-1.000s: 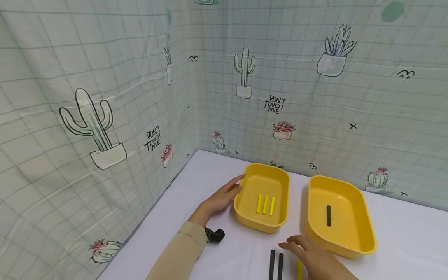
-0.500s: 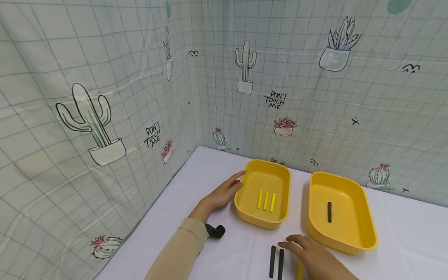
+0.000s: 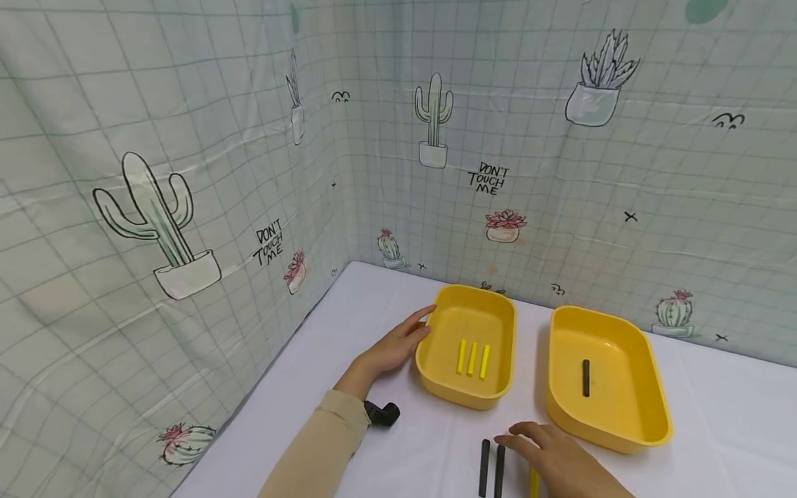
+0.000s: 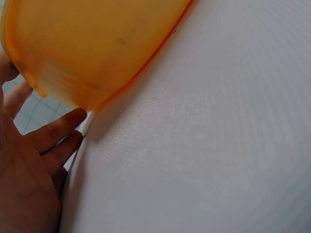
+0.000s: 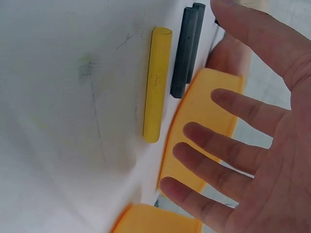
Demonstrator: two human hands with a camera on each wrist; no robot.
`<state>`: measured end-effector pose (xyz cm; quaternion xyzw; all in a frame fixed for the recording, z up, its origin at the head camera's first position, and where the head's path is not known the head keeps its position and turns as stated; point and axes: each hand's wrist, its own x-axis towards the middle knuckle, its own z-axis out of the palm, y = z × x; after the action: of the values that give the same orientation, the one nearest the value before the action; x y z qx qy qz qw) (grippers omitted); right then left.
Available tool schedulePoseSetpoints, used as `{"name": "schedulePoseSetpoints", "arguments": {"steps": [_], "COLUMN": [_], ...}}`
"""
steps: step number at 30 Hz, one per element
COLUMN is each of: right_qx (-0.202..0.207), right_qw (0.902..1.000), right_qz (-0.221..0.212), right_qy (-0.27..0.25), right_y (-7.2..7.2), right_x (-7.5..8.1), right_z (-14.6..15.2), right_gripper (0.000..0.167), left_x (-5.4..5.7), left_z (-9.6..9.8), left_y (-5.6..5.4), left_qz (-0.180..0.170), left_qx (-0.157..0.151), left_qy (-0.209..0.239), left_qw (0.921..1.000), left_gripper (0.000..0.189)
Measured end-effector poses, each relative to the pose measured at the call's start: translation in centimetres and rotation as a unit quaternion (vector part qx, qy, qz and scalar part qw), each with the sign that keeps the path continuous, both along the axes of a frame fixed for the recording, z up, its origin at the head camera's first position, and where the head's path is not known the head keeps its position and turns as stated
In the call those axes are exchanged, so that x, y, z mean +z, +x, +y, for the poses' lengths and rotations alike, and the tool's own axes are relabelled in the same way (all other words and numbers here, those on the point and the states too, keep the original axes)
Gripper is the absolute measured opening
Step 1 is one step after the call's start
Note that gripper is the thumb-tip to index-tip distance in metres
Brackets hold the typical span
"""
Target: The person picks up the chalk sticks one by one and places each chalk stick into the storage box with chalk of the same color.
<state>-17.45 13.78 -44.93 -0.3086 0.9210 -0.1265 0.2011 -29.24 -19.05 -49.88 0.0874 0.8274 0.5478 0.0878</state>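
You wore a beige long sleeve (image 3: 317, 449) on your left arm, with a black wrist mount (image 3: 382, 413) (camera strap) beside its cuff; both hands were bare.

The left tray (image 3: 468, 398) and right tray (image 3: 629, 432) look like smooth, slightly glossy yellow plastic. The surface (image 3: 735, 429) wears a matt white cloth with a fine weave. The black sticks (image 5: 187, 48) and yellow stick (image 5: 156, 85) look matt. The backdrop (image 3: 187, 138) is thin, creased printed sheeting.

I see two tubs side by side: left tub (image 3: 436, 377) w/ three sticks (image 3: 472, 359) in it, right tub (image 3: 647, 429) w/ one stick (image 3: 585, 377). Two more sticks (image 3: 491, 469) lie in front, btw them.
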Motion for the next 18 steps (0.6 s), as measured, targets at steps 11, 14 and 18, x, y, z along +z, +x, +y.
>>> {"name": "schedulePoseSetpoints", "arguments": {"steps": [11, 14, 18], "right_qx": [-0.080, -0.084, -0.064], "right_qw": [0.9966, 0.9955, 0.9970], "right_qz": [-0.018, -0.044, -0.044], "right_qy": [0.001, -0.003, -0.005], "right_y": [-0.1, 0.3, 0.9], "right_x": [1.5, 1.0, 0.2], "right_z": [-0.5, -0.3, 0.3], "right_gripper": [0.094, 0.095, 0.100], "left_x": [0.9, 0.5, 0.0], "left_z": [-0.1, 0.1, 0.3], "left_y": [-0.8, -0.4, 0.4], "left_qz": [0.011, 0.005, -0.005], "left_qx": [0.007, 0.002, -0.001], "left_qy": [-0.002, -0.001, -0.003], "left_qw": [0.9999, 1.0000, 1.0000], "left_gripper": [0.049, 0.050, 0.050]}}
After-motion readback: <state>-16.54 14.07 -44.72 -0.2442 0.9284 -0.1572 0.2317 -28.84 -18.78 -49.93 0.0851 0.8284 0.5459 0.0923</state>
